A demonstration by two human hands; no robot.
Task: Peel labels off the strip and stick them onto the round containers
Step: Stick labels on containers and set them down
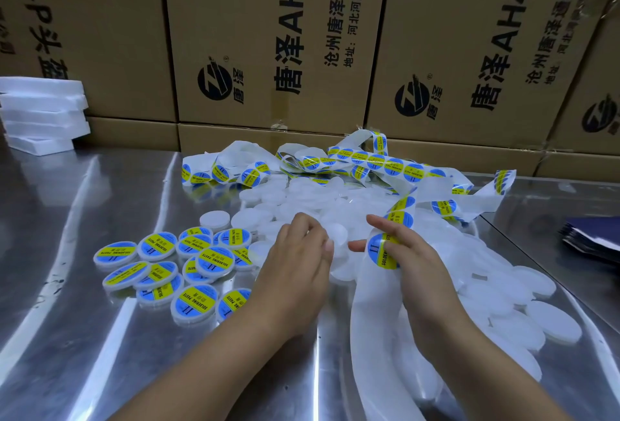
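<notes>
My left hand curls its fingers round a plain white round container just above the heap of unlabelled white containers. My right hand grips the white label strip where a blue and yellow "Soldering Paste" label sits under my fingers. From there the strip runs up and back into a tangle of labels near the boxes. A group of labelled containers lies to the left of my left hand.
The work surface is a shiny steel table. Cardboard boxes form a wall along the back. White foam slabs are stacked at the far left. A dark blue pile lies at the right edge.
</notes>
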